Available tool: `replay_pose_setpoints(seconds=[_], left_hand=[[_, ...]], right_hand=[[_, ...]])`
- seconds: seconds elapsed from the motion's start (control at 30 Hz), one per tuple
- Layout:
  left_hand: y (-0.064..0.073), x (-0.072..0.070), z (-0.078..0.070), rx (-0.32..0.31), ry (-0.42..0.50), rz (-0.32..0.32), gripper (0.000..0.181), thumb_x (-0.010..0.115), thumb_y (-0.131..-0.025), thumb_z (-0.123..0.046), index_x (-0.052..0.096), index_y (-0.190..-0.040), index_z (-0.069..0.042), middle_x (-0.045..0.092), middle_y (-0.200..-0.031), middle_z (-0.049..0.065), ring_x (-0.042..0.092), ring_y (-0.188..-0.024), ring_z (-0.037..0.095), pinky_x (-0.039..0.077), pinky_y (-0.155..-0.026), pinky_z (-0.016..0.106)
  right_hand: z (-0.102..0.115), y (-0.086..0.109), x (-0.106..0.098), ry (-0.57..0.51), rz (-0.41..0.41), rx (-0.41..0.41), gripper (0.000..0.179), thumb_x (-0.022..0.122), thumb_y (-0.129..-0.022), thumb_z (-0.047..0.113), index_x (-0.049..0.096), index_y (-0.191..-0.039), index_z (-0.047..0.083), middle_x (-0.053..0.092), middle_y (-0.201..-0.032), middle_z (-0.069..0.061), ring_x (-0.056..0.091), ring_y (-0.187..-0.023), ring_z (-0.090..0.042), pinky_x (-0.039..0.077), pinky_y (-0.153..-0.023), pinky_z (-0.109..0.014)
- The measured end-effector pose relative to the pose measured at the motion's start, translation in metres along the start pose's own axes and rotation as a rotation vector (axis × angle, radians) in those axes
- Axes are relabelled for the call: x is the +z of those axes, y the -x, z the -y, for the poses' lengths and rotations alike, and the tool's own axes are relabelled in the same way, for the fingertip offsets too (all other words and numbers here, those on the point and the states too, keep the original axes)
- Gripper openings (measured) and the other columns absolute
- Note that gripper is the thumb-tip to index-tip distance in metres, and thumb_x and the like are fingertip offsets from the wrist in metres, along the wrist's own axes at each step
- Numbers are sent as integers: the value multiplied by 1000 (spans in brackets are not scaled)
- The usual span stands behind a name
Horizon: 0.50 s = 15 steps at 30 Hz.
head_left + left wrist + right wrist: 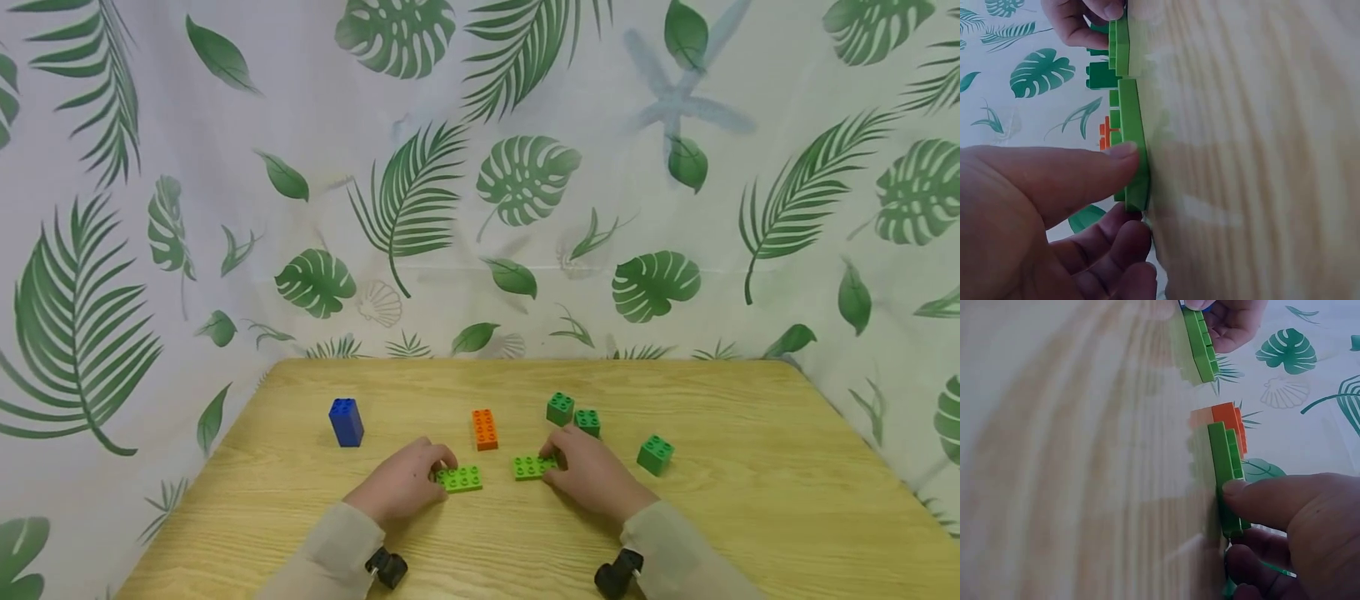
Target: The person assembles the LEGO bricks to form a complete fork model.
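Note:
Two flat lime-green toy bricks lie on the wooden table, a short gap between their ends. My left hand [408, 481] pinches the left lime brick [463, 478] by its outer end, thumb on the near side, as the left wrist view also shows [1132, 137]. The right lime brick [527, 468] is held the same way by my right hand [587, 471]; its thumb presses the brick's side in the right wrist view. Just beyond the gap sits an orange brick [485, 430], studs up. Two dark green bricks [559, 408] stand behind my right hand, close together.
A tall blue block [347, 422] stands upright at the left. Another dark green brick [656, 455] sits to the right of my right hand. The wooden table [742, 500] ends at a leaf-patterned curtain [442, 317] at the back.

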State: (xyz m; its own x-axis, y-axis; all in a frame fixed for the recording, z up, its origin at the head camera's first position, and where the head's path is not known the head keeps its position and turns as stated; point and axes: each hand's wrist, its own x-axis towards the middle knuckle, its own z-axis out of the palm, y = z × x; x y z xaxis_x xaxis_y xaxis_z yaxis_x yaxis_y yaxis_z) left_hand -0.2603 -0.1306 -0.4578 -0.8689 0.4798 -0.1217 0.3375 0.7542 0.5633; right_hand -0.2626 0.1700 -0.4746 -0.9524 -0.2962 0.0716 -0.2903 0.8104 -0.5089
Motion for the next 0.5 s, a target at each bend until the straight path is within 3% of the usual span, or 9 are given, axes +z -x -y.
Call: replay_pose_setpoints(seconds=[0.3, 0.5], left_hand=[[7, 8, -14, 2, 74, 36, 28, 73, -91, -14, 70, -118, -21, 54, -100, -3, 52, -89, 16, 47, -81, 40], [13, 19, -28, 43, 69, 46, 29, 76, -89, -15, 71, -117, -21, 54, -96, -5, 52, -85, 12, 46, -78, 34]], right_hand=[[-10, 20, -4, -67, 55, -11, 18, 81, -87, 18, 69, -101, 20, 60, -99, 9, 53, -85, -11, 47, -79, -38], [-10, 40, -7, -99, 94, -11, 18, 81, -87, 22, 69, -101, 21, 58, -99, 10, 52, -85, -11, 47, -79, -38]])
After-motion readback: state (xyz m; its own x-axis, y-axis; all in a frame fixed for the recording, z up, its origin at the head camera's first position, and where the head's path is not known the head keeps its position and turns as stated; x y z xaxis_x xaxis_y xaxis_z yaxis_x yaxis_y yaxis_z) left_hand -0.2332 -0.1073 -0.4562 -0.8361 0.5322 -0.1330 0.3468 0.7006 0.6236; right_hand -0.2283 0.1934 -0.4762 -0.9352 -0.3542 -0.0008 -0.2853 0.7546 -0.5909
